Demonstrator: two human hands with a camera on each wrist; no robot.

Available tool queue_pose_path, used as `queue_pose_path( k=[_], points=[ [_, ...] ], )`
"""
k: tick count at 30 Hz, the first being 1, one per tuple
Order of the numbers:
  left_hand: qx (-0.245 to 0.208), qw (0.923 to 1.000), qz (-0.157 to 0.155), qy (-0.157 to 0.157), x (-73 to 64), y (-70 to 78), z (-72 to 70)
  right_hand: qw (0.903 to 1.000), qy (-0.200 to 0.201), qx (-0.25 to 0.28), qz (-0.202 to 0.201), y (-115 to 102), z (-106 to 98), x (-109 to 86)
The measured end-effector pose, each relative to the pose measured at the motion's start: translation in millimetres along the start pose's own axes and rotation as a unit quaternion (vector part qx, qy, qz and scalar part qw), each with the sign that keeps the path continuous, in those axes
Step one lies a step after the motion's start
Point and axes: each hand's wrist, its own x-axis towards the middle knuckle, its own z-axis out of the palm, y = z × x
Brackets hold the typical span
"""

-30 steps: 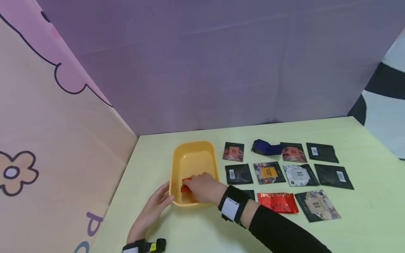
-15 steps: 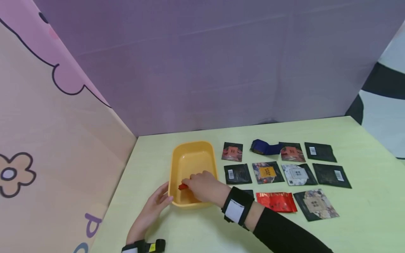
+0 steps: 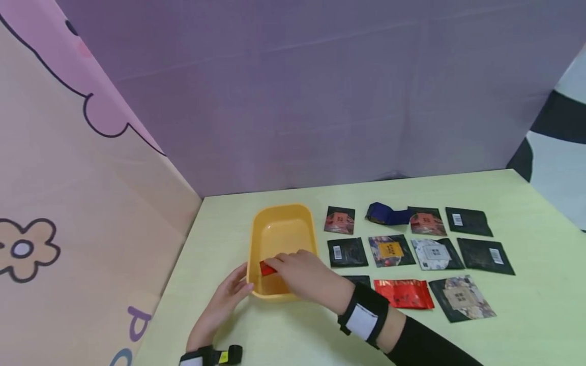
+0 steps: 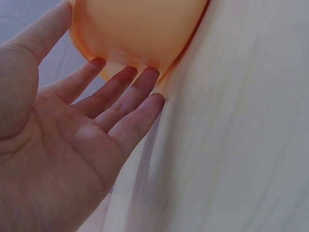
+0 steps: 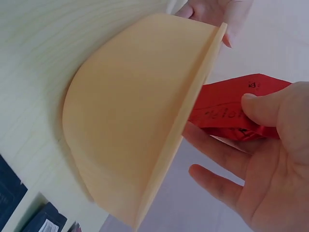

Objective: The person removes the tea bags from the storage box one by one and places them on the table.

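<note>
A yellow plastic basin (image 3: 284,234) stands at the left of the table. My right hand (image 3: 304,274) reaches over its near right side and pinches a red packet (image 3: 267,268) inside it. In the right wrist view the thumb lies on top of the red packet (image 5: 236,104), with fingers beneath it; part of the packet is hidden behind the rim. My left hand (image 3: 229,290) rests against the basin's near left corner. Its outstretched fingers (image 4: 137,79) touch the basin's outer wall (image 4: 140,34), thumb near the rim.
Right of the basin lie several flat dark packets in rows, including an orange-labelled packet (image 3: 390,250) and a beige-labelled packet (image 3: 461,297). A shiny red packet (image 3: 404,293) lies in the front row. A crumpled navy packet (image 3: 388,214) is at the back.
My right wrist has shifted right and toward me, while the fingertips stay in the basin with the red packet, which has turned slightly. My left hand keeps its place at the basin.
</note>
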Motion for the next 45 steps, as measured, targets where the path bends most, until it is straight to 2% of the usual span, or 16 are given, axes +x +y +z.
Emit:
queue_pose_path(
  k=[10,15,21,29,34,41,45],
  points=[
    [0.008,0.9998,-0.015,0.003,1.6,0.0,1.4,0.9996,0.025,0.004,-0.006,4.7,-6.7,-17.2],
    [0.008,0.9999,-0.01,0.005,1.4,-0.3,1.7,0.9993,0.037,0.007,-0.008,9.2,-13.3,-29.1],
    [0.001,1.0,-0.005,0.004,0.7,-0.4,1.1,0.9988,0.048,0.013,0.005,18.0,-20.5,-48.7],
    [-0.001,1.0,0.004,0.003,0.3,-0.9,1.0,0.9991,0.041,-0.009,0.005,33.7,-22.0,-81.1],
    [-0.008,0.9999,0.01,0.0,0.3,-1.7,0.8,0.9991,0.025,0.017,0.029,38.1,-21.2,-101.7],
    [-0.01,0.9999,0.005,-0.001,0.3,-0.7,0.9,0.9939,0.04,0.072,0.074,41.7,-25.9,-133.3],
    [-0.008,0.9999,0.007,0.001,-0.1,-0.9,1.0,0.9903,0.032,0.09,0.101,49.8,-27.5,-147.6]
  ],
)
